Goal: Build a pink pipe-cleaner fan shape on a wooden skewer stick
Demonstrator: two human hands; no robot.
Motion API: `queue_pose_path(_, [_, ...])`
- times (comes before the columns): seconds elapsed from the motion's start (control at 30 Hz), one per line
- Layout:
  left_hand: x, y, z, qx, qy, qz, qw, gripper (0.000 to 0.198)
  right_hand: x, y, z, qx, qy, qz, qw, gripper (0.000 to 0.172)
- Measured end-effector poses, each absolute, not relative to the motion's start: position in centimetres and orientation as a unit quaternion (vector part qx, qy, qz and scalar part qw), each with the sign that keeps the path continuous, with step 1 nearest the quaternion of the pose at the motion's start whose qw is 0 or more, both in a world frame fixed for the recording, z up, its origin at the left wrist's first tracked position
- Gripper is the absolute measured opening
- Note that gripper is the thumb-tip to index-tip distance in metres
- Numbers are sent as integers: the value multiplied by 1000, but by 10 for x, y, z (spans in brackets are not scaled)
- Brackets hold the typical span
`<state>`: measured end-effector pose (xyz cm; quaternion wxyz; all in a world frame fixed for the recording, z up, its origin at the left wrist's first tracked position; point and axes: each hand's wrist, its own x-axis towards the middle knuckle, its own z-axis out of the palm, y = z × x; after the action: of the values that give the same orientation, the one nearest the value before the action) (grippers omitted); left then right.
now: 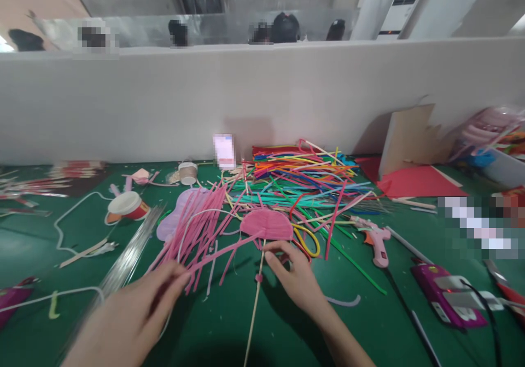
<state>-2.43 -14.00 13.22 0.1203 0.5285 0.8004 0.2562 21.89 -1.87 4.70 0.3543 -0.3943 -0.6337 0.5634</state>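
Note:
My left hand [153, 301] is closed in a pinch on the end of a pink pipe cleaner [223, 254], which stretches right to a flat, half-round pink piece [266, 225]. That piece sits at the top of a thin wooden stick [253, 315] with a small pink wrap [258, 278] partway down. My right hand [293, 274] is closed on the stick just under the pink piece, thumb and forefinger together. Under and beyond my left hand lies a bundle of pink pipe cleaners [203, 219], partly over a lilac shape [174, 222]. Yellow-handled scissors [314, 241] lie behind my right hand.
A pile of coloured pipe cleaners [303, 164] lies along the white partition [262, 93]. On the right are a pink glue gun [381, 246] and a purple power strip [447, 296] with cables. Clear thin rods [131, 252] and a paper cup [139, 209] are left.

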Motion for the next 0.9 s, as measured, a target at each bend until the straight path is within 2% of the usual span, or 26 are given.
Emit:
queue_pose_path(0.1, [14, -111, 131, 580, 739, 245, 238, 33, 212, -26, 56, -278, -517, 759, 282, 35])
queue_pose_path(0.17, [36, -93, 124, 597, 702, 254, 295, 31, 211, -26, 58, -245, -459, 804, 288, 35])
queue_pose_path(0.33, [42, -79, 104, 562, 688, 294, 352, 32, 237, -5, 47, -347, -417, 730, 416, 32])
queue_pose_path(0.5, [19, -78, 94, 509, 709, 313, 374, 33, 281, 18, 40, -427, -375, 666, 483, 33])
queue_pose_path(0.67, [20, -70, 81, 466, 690, 366, 415, 34, 293, 23, 35, -453, -366, 640, 501, 35])
queue_pose_path(0.77, [17, -66, 73, 434, 705, 413, 381, 34, 294, 22, 30, -469, -350, 622, 520, 33])
queue_pose_path(0.9, [5, -64, 63, 449, 737, 402, 306, 36, 300, 22, 25, -514, -380, 567, 520, 36])
